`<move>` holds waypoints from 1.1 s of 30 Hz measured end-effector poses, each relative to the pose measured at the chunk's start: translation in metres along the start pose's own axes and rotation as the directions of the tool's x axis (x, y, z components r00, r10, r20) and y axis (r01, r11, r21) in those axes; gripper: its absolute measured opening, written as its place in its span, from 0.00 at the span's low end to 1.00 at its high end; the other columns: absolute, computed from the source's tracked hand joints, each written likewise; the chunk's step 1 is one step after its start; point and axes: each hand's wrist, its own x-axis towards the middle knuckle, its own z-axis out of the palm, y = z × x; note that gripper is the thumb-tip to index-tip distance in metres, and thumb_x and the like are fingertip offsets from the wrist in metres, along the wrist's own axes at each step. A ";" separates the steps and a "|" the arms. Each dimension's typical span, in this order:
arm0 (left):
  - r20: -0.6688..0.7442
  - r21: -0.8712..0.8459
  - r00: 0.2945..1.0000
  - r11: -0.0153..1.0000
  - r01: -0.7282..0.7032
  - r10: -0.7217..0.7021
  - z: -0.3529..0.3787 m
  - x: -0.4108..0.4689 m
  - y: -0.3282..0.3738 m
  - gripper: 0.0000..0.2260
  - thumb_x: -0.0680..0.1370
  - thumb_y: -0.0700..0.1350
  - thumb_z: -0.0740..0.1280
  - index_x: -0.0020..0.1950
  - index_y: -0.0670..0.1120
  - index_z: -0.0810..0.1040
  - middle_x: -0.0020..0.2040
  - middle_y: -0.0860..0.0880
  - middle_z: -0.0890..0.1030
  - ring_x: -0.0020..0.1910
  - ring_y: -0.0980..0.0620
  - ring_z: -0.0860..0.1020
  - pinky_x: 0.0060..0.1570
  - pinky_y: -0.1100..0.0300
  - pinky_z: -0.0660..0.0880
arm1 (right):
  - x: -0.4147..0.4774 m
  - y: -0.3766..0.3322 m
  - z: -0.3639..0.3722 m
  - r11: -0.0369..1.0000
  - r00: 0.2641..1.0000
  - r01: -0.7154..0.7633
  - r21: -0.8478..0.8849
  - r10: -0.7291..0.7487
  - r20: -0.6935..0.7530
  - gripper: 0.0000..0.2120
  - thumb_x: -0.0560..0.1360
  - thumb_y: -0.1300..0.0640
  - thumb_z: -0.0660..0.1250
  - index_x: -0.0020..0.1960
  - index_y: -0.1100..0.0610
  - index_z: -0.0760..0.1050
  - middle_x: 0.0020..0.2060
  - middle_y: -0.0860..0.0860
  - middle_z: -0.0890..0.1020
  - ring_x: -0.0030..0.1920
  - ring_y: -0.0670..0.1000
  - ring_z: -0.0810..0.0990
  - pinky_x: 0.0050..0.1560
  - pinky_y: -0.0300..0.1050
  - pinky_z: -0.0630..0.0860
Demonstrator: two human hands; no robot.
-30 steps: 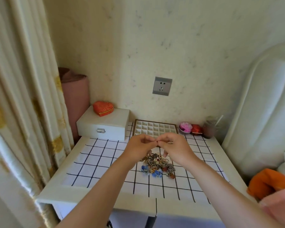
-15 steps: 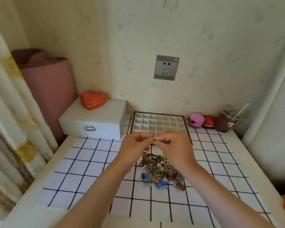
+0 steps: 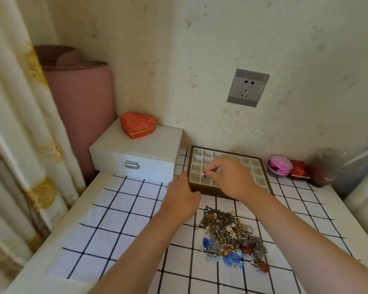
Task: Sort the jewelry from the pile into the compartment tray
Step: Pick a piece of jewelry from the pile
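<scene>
The bench point(image 3: 57, 236) is the largest thing here, and the checked cloth point(image 3: 119, 225) on it is my first worry: a dropped piece could roll away on it, I think, and be hard to find among the lines. The compartment tray point(image 3: 209, 190) stands at the back of the bench, near the wall. Its cells are small and close, so a release a little off could put the piece into the neighbour cell. The pile of jewelry point(image 3: 229, 232) lies on the cloth just in front of the tray, between the two forearms. Its chains look tangled, so one lifted item may drag others with it. The left hand point(image 3: 183, 198) is against the tray's near left corner; whether its fingers point(image 3: 181, 180) curl round it or only lean there I cannot tell. The right hand point(image 3: 229, 179) is over the tray, its fingers point(image 3: 215, 167) pinched on a small piece point(image 3: 204, 174) above the near left cells; which cell I cannot say. As for containers: the white box point(image 3: 136, 153) is closed, its content hidden, and a closed heart-shaped case point(image 3: 138, 124) sits on its lid. The tray cells that I see look empty; those under the right hand are hidden. A blurred cup point(image 3: 327, 168), a small red box point(image 3: 299, 169) and a bowl point(image 3: 279, 165) with something pink stand right of the tray.
</scene>
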 end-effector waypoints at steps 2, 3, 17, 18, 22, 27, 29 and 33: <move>0.014 -0.013 1.000 1.000 -0.014 0.014 -0.004 0.003 -0.001 0.10 0.77 0.46 0.67 0.57 0.52 0.73 0.50 0.49 0.76 0.48 0.51 0.76 0.41 0.60 0.73 | 0.014 -0.003 0.004 0.992 0.995 0.063 -0.108 -0.054 0.081 0.08 0.79 0.58 0.68 0.44 0.56 0.84 0.41 0.50 0.83 0.43 0.49 0.81 0.46 0.44 0.74; 0.014 -0.019 1.000 1.000 -0.022 0.023 -0.006 0.005 -0.003 0.09 0.76 0.46 0.67 0.56 0.52 0.74 0.49 0.50 0.76 0.46 0.53 0.76 0.38 0.62 0.71 | 0.020 -0.005 0.006 0.980 0.990 0.101 -0.170 -0.082 0.116 0.08 0.78 0.58 0.68 0.44 0.55 0.84 0.41 0.49 0.83 0.43 0.49 0.81 0.45 0.45 0.75; 0.038 0.050 0.992 0.991 -0.122 0.120 -0.006 0.010 -0.010 0.12 0.79 0.47 0.65 0.63 0.49 0.75 0.57 0.48 0.71 0.53 0.51 0.74 0.52 0.59 0.74 | 0.033 -0.011 0.018 0.909 0.951 0.219 -0.354 -0.117 0.286 0.06 0.78 0.54 0.69 0.48 0.48 0.85 0.42 0.43 0.79 0.43 0.45 0.78 0.44 0.46 0.77; 0.040 0.051 0.992 0.991 -0.126 0.124 -0.006 0.010 -0.010 0.12 0.79 0.47 0.65 0.63 0.49 0.75 0.56 0.48 0.71 0.52 0.51 0.74 0.52 0.59 0.74 | 0.031 -0.011 0.021 0.905 0.952 0.226 -0.360 -0.126 0.281 0.06 0.78 0.54 0.69 0.49 0.48 0.85 0.44 0.44 0.79 0.44 0.47 0.78 0.45 0.48 0.78; 0.048 0.102 0.990 0.986 -0.134 0.130 -0.007 0.008 -0.008 0.13 0.79 0.48 0.64 0.63 0.49 0.74 0.58 0.47 0.71 0.54 0.49 0.74 0.53 0.55 0.76 | 0.028 -0.007 0.026 0.910 0.986 0.147 -0.388 -0.101 0.136 0.03 0.75 0.50 0.71 0.46 0.45 0.84 0.44 0.44 0.78 0.44 0.46 0.78 0.40 0.44 0.73; 0.042 0.164 0.989 0.975 -0.147 0.142 -0.008 0.007 -0.010 0.13 0.79 0.48 0.63 0.63 0.49 0.74 0.59 0.47 0.71 0.56 0.49 0.73 0.52 0.54 0.76 | 0.028 -0.010 0.030 0.905 0.995 0.028 -0.424 0.016 0.099 0.06 0.75 0.47 0.69 0.44 0.45 0.85 0.41 0.45 0.82 0.41 0.46 0.80 0.36 0.41 0.73; 0.045 0.165 0.989 0.975 -0.146 0.140 -0.008 0.007 -0.010 0.12 0.79 0.48 0.64 0.61 0.49 0.74 0.59 0.47 0.71 0.55 0.49 0.73 0.52 0.53 0.76 | 0.029 -0.013 0.033 0.901 0.989 0.025 -0.434 0.041 0.143 0.08 0.76 0.49 0.67 0.46 0.46 0.85 0.42 0.46 0.83 0.43 0.48 0.81 0.36 0.41 0.74; 0.058 0.180 0.987 0.971 -0.160 0.152 -0.009 0.007 -0.011 0.13 0.79 0.49 0.63 0.62 0.49 0.74 0.59 0.47 0.71 0.54 0.49 0.74 0.52 0.53 0.76 | 0.032 -0.015 0.030 0.897 0.977 0.025 -0.441 0.071 0.200 0.09 0.77 0.51 0.66 0.50 0.44 0.85 0.46 0.45 0.84 0.46 0.48 0.81 0.38 0.42 0.73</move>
